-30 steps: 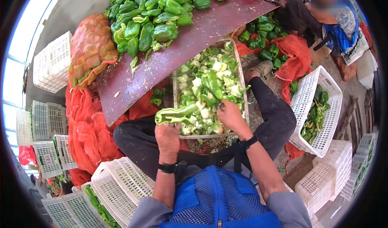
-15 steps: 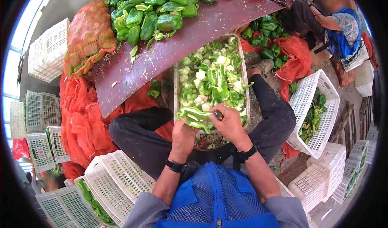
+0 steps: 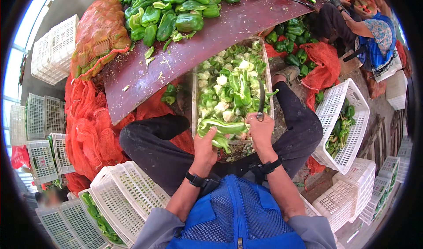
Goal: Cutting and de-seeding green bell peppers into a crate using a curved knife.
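My left hand [image 3: 204,148] is closed around a cut-open green bell pepper [image 3: 227,128], its pale inner ribs showing. A second flap of green pepper hangs below it, beside my fingers. My right hand [image 3: 261,132] grips a knife, whose dark, slightly curved blade [image 3: 262,97] points away from me, clear of the pepper. The fist hides the knife's handle. Both hands are over the near end of a long pale crate [image 3: 268,77] between my legs. Pale pepper cores, stems and green scraps [image 3: 222,83] fill it.
Whole green peppers [image 3: 189,22] are heaped on a dark red board [image 3: 145,79] ahead. Red mesh sacks [image 3: 86,130] lie left. White crates [image 3: 128,191] surround me; one at right [image 3: 352,136] holds cut peppers. Another person [image 3: 374,33] sits at the far right.
My right hand has shifted right and turned, so the knife blade now points forward, away from the pepper. My left hand has moved slightly right and down with the pepper.
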